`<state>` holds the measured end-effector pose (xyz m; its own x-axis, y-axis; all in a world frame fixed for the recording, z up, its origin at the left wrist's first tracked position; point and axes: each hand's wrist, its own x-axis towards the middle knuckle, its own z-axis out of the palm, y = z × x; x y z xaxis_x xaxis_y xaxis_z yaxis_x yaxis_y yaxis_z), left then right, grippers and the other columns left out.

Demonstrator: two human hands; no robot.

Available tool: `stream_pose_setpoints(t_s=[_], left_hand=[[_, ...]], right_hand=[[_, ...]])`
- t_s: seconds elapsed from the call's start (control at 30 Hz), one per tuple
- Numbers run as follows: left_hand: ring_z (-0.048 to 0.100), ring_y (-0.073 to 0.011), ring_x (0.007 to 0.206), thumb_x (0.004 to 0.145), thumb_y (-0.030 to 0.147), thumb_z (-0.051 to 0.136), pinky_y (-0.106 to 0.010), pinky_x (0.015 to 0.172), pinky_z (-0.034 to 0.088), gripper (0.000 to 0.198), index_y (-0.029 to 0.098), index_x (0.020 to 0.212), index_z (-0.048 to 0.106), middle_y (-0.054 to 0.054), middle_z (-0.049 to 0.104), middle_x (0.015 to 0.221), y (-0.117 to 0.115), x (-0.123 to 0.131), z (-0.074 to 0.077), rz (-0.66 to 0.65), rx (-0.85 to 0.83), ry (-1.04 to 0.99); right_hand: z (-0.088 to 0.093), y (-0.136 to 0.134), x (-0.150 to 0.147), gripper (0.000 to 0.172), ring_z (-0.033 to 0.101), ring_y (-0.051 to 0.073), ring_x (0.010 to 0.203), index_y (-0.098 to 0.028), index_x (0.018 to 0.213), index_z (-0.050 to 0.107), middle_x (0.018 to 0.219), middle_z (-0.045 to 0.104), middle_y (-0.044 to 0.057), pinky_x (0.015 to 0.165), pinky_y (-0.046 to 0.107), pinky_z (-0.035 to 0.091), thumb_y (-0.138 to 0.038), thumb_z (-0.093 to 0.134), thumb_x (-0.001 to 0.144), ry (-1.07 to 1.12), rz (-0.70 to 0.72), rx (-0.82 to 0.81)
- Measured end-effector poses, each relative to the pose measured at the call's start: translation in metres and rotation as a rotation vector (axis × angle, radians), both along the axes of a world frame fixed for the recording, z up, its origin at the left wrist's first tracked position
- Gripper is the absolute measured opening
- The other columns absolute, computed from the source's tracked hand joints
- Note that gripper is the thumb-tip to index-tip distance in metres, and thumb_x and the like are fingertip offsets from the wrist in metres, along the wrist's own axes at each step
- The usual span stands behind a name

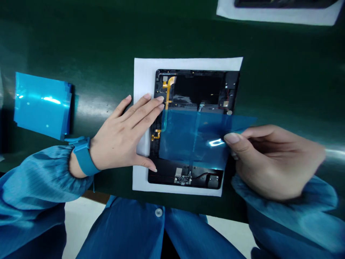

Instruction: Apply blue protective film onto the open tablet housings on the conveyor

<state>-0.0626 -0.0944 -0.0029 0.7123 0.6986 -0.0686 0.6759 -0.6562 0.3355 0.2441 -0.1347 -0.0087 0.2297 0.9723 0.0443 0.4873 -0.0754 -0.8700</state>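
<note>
An opened black tablet body point(199, 86) with exposed boards and an orange flex cable lies on a white sheet point(142, 79) on the green table. My left hand point(126, 136) rests flat on the tablet's left edge, fingers stretched out, a blue wrist strap behind it. My right hand point(269, 158) pinches the right edge of a translucent blue film point(188, 138), thumb on top. The film is spread over the middle of the tablet.
A stack of blue films point(41, 104) lies at the left on the green table point(283, 72). Another white sheet point(277, 14) with a dark device sits at the far top right. The table's near edge runs just below the tablet.
</note>
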Motion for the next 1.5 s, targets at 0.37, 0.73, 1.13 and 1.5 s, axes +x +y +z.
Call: stream_pose_setpoints(t_s=[0.37, 0.73, 1.13, 1.5], left_hand=[[0.026, -0.0398, 0.161, 0.080, 0.097, 0.044, -0.055, 0.134, 0.016, 0.122, 0.016, 0.168, 0.022, -0.017, 0.030, 0.173, 0.0007, -0.0009, -0.0003, 0.004, -0.011, 0.000], [0.027, -0.0394, 0.161, 0.080, 0.097, 0.047, -0.055, 0.134, 0.014, 0.121, 0.016, 0.167, 0.027, -0.017, 0.031, 0.172, 0.0002, 0.0001, -0.0007, 0.024, -0.034, -0.038], [0.029, -0.0383, 0.160, 0.082, 0.095, 0.047, -0.054, 0.134, 0.019, 0.120, 0.014, 0.167, 0.024, -0.018, 0.033, 0.171, -0.0010, -0.0008, -0.0020, 0.010, 0.025, -0.034], [0.031, -0.0388, 0.160, 0.078, 0.093, 0.057, -0.057, 0.133, 0.024, 0.125, 0.012, 0.168, 0.023, -0.019, 0.035, 0.170, -0.0019, 0.0001, -0.0019, 0.015, 0.036, -0.068]], right_hand=[[0.0005, -0.0001, -0.0013, 0.016, 0.064, 0.015, 0.053, -0.023, 0.077, 0.078, 0.066, 0.073, -0.001, 0.047, 0.028, 0.050, -0.031, 0.091, 0.072, -0.015, -0.008, -0.033], [-0.0009, -0.0019, 0.0013, 0.016, 0.064, 0.014, 0.053, -0.023, 0.078, 0.078, 0.068, 0.074, -0.001, 0.049, 0.027, 0.050, -0.030, 0.091, 0.072, -0.024, -0.013, -0.041], [-0.0014, 0.0005, -0.0010, 0.013, 0.065, 0.013, 0.053, -0.024, 0.078, 0.080, 0.066, 0.074, -0.002, 0.048, 0.024, 0.053, -0.028, 0.090, 0.072, -0.002, -0.004, -0.050], [0.0020, 0.0035, -0.0043, 0.011, 0.063, 0.012, 0.049, -0.024, 0.077, 0.080, 0.065, 0.074, -0.002, 0.045, 0.022, 0.053, -0.030, 0.089, 0.073, 0.014, 0.012, -0.084]])
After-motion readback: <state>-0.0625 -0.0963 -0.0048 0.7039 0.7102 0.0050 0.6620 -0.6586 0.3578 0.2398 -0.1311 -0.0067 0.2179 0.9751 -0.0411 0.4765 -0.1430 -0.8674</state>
